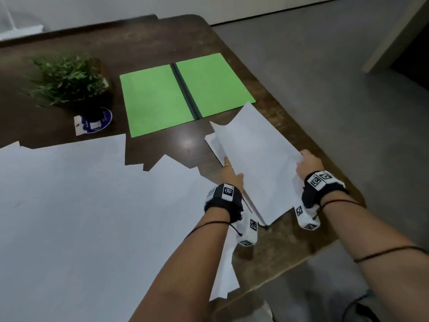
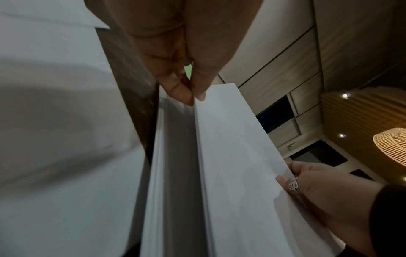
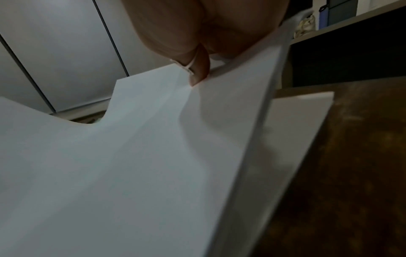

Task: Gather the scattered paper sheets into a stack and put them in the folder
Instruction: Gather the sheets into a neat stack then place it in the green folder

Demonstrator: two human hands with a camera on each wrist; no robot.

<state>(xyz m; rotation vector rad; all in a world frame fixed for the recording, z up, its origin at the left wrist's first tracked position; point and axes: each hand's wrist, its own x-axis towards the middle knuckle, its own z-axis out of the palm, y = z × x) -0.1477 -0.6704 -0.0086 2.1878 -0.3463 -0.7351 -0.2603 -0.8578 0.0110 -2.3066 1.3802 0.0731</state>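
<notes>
Both hands hold a loose bunch of white sheets tilted above the table's right side. My left hand pinches its left edge between thumb and fingers. My right hand grips the right edge, thumb on top, and shows in the left wrist view as a ringed hand. One more sheet lies flat under the bunch. An open green folder with a dark spine lies beyond, empty. Several other white sheets overlap across the left and near part of the table.
A potted green plant stands at the back left of the dark wooden table, with a blue and white tag before it. The table's right edge runs just beside my right hand; grey floor lies beyond.
</notes>
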